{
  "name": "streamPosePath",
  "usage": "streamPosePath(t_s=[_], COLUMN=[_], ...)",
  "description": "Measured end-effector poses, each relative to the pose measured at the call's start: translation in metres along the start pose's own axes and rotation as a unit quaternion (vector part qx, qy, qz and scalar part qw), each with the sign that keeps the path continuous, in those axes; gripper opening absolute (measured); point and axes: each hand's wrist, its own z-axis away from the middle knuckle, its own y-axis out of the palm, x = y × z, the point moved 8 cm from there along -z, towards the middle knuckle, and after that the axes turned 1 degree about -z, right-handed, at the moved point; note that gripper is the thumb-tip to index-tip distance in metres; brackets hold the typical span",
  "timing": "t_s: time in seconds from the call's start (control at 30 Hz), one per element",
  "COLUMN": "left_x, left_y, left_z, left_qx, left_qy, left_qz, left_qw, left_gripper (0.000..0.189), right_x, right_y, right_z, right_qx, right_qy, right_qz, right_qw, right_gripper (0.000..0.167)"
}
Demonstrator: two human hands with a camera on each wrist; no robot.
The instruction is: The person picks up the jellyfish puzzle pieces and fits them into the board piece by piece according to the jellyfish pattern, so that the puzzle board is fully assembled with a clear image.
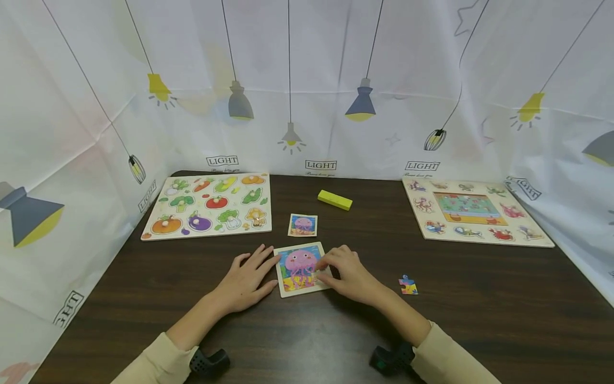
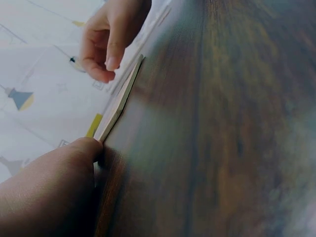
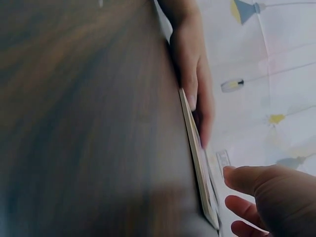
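Observation:
A square jigsaw board (image 1: 277, 269) with a pink jellyfish picture (image 1: 300, 260) lies slightly turned on the dark table. My left hand (image 1: 247, 280) has its fingers spread at the board's left side, fingertips and thumb touching its edge. Over the lower right corner, my right hand (image 1: 352, 274) is bent with thumb and fingertips apart; nothing shows between them. A pale patch beside those fingertips breaks the picture, partly hidden by the hand. In the left wrist view the right hand (image 2: 116, 39) hovers above the board (image 2: 118, 106). To its right lies a loose jigsaw piece (image 1: 409, 285), blue, pink and yellow.
A small jellyfish picture card (image 1: 303, 225) lies just behind the board, with a yellow block (image 1: 334, 200) farther back. Back left is a vegetable peg puzzle (image 1: 211, 205); back right, a sea-animal puzzle (image 1: 475, 210). A printed white cloth (image 1: 316, 64) encloses the table's back and sides.

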Motion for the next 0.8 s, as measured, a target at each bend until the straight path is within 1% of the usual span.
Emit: streamPosePath(t_s=[0.2,0.4,0.5,0.63,0.8], left_x=[0.001,0.002,0.002,0.002,0.002], left_y=[0.001,0.003,0.002,0.000,0.004], left_z=[0.000,0.000,0.000,0.000,0.001], left_qx=[0.003,0.002,0.001,-0.003,0.003], left_qy=[0.000,0.000,-0.001,-0.001,-0.004], left_qz=[0.004,-0.003,0.002,0.009,0.008], left_qw=[1.0000,1.0000,1.0000,1.0000,1.0000], left_gripper=[0.056,0.057,0.057,0.056,0.057], right_x=[-0.013,-0.026,-0.032,-0.038,-0.046], right_y=[-0.015,-0.029,-0.036,-0.044,-0.053], right_z=[0.013,0.028,0.036,0.044,0.059], right_qx=[-0.014,-0.030,-0.036,-0.042,-0.047], right_qy=[0.014,0.026,0.035,0.034,0.033], right_qz=[0.018,0.029,0.039,0.052,0.065], right_qw=[0.9996,0.9988,0.9980,0.9972,0.9962], right_gripper=[0.016,0.018,0.020,0.022,0.026])
